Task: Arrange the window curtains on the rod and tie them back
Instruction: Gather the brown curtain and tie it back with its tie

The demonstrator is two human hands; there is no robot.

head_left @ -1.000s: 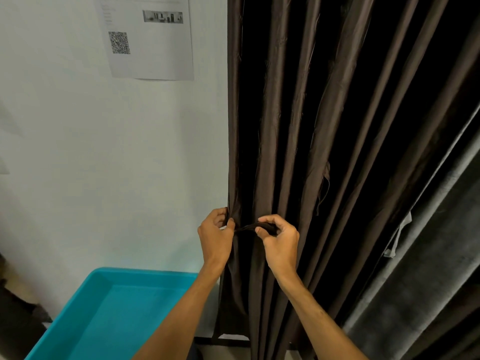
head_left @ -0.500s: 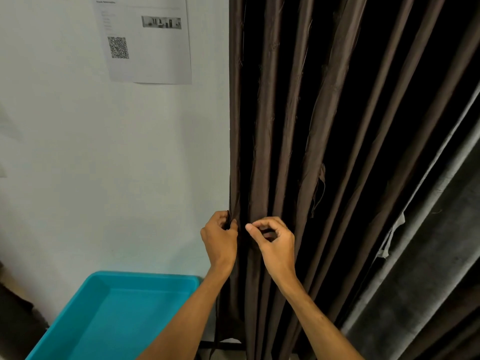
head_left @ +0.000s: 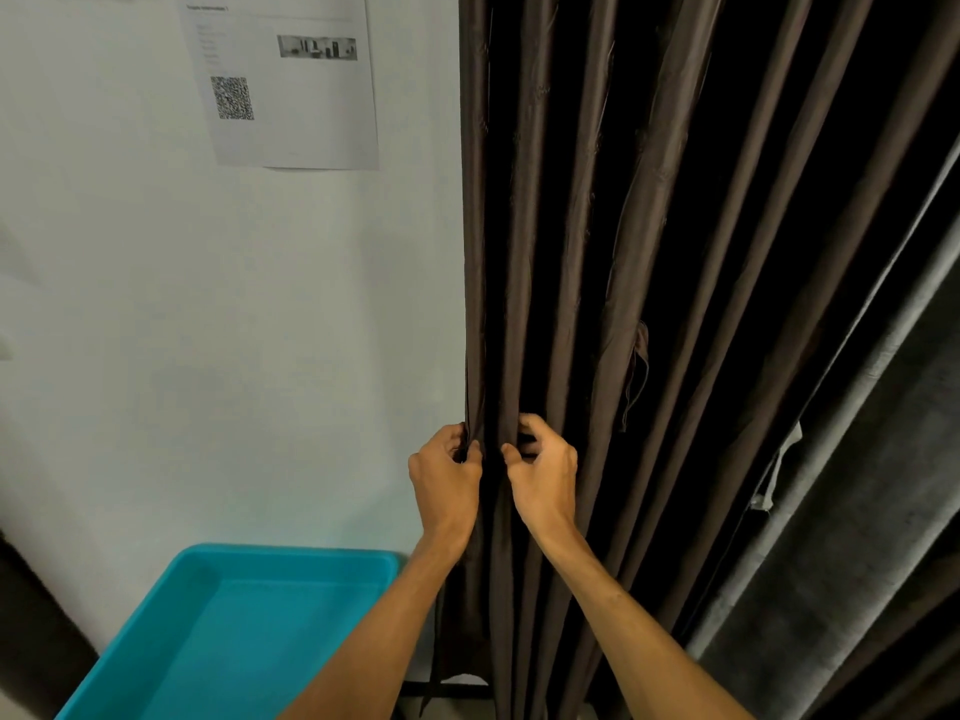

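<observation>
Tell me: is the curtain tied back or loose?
Loose: curtain hangs in straight folds, no band around it; left hand and right hand pinch it.

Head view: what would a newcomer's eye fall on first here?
The dark brown curtain fills the right half, hanging in long pleats. At its left edge, the left hand and right hand pinch its folds. A turquoise tub sits bottom left, below a QR-code sheet on the wall.

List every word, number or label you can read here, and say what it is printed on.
The heading atop the paper sheet on the wall: too blurred to read.
The small lines below it: too small to read.
The QR code on that sheet: no readable characters.
The brown curtain and teal bin: no text visible.
</observation>
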